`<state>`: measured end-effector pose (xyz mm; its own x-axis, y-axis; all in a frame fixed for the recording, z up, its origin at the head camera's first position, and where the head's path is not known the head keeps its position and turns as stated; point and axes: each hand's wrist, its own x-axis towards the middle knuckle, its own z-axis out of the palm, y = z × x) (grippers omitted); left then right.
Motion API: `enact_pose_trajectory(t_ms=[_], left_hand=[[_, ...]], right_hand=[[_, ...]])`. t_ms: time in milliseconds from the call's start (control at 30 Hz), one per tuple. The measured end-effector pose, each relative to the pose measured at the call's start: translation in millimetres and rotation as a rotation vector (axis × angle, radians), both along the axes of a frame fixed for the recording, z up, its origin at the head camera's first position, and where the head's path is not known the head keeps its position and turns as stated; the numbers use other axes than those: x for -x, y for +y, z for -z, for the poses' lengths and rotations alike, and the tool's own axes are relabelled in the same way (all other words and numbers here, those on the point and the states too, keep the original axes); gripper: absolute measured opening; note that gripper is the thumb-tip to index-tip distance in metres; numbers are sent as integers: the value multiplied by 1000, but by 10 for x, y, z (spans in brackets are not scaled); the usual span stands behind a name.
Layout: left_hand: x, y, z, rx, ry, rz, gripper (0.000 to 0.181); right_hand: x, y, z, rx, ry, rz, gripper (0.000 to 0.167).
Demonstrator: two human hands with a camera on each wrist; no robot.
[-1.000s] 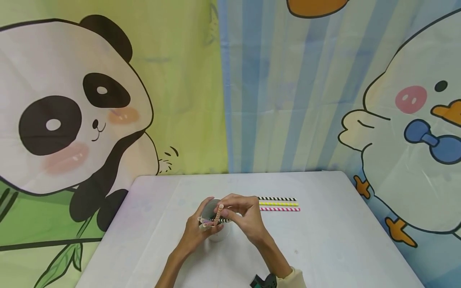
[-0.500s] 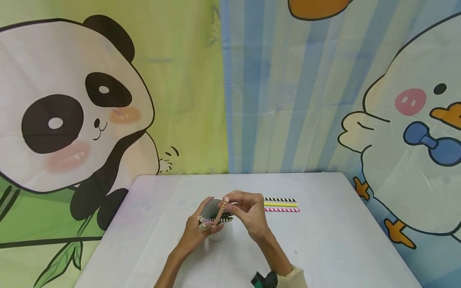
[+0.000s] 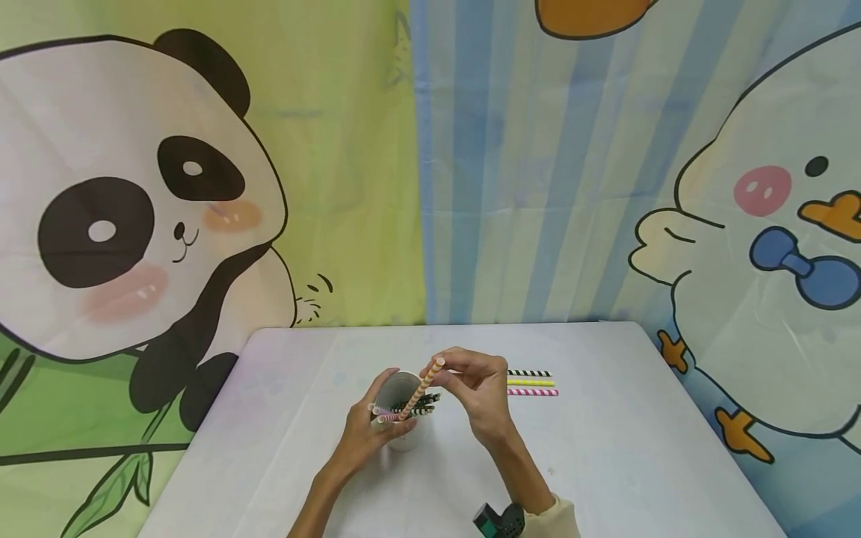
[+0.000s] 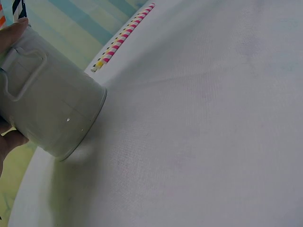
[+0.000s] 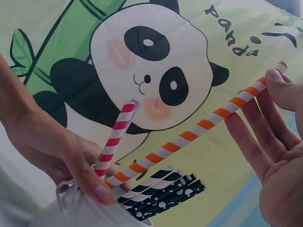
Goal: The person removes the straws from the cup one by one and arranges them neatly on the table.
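Observation:
My left hand (image 3: pixel 364 433) grips a white cup (image 4: pixel 57 99) with small handles, its fingers round the side and its thumb near the rim. In the right wrist view, a red-striped straw (image 5: pixel 115 137) and several black-and-white straws (image 5: pixel 163 191) lean out of the cup. My right hand (image 3: pixel 479 388) pinches the upper end of an orange-striped straw (image 5: pixel 189 135) between thumb and fingers; the straw's lower end reaches the cup's mouth beside the left thumb. The cup is tilted, its base near the table in the left wrist view.
Three straws lie side by side on the white table (image 3: pixel 639 448), right of my hands: a black-striped one (image 3: pixel 531 373), a yellow one (image 3: pixel 533 382) and a pink-striped one (image 3: pixel 534 392). Behind the table hangs a cloth (image 3: pixel 350 187) with cartoon animals.
My right hand has moved right and slightly up, and more of the orange-striped straw shows above the cup, leaning right. My left hand and the cup have stayed nearly still.

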<state>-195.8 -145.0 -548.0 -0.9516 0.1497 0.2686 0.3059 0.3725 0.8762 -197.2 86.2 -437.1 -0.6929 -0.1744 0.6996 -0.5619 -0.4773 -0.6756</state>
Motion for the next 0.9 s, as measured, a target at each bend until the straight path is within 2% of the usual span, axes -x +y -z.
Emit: enact_pose_trajectory(t_ms=[133, 367, 900], left_hand=[[1, -2, 1, -4, 0, 4, 93], [-5, 10, -4, -21, -15, 3, 95], [-8, -6, -2, -43, -14, 27, 95]], right_hand=[[15, 29, -19, 31, -4, 6, 27], [29, 97, -50, 87, -57, 27, 22], [28, 405, -148, 263, -107, -18, 28]])
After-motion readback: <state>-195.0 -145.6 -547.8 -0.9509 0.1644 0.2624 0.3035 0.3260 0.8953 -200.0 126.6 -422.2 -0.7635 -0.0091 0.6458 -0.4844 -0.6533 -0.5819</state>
